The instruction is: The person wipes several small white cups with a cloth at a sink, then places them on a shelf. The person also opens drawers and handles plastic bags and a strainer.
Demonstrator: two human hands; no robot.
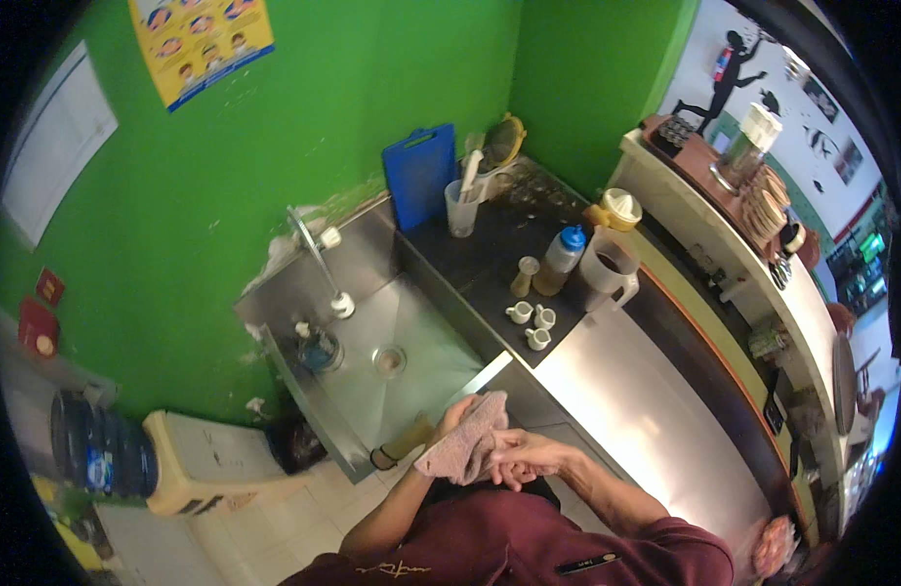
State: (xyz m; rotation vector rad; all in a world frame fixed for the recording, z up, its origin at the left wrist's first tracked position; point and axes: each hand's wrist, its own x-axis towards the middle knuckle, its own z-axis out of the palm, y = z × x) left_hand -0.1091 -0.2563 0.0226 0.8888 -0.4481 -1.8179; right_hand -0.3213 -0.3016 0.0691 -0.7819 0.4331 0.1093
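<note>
A greyish-pink cloth is bunched between my two hands, over the near edge of the sink. My left hand is partly covered by it and grips it from the left. From the other side, the bent fingers of my right hand press into its folds. A greenish-brown, tube-like object with a dark ring at its end sticks out left of the cloth; whether my left hand holds it cannot be made out. The stainless steel sink lies just beyond, with its drain and faucet.
A pump bottle stands in the sink's left side. Right of it, a dark counter holds several small white pitchers, a blue-capped squeeze bottle, a plastic jug and a blue cutting board. A water dispenser stands left.
</note>
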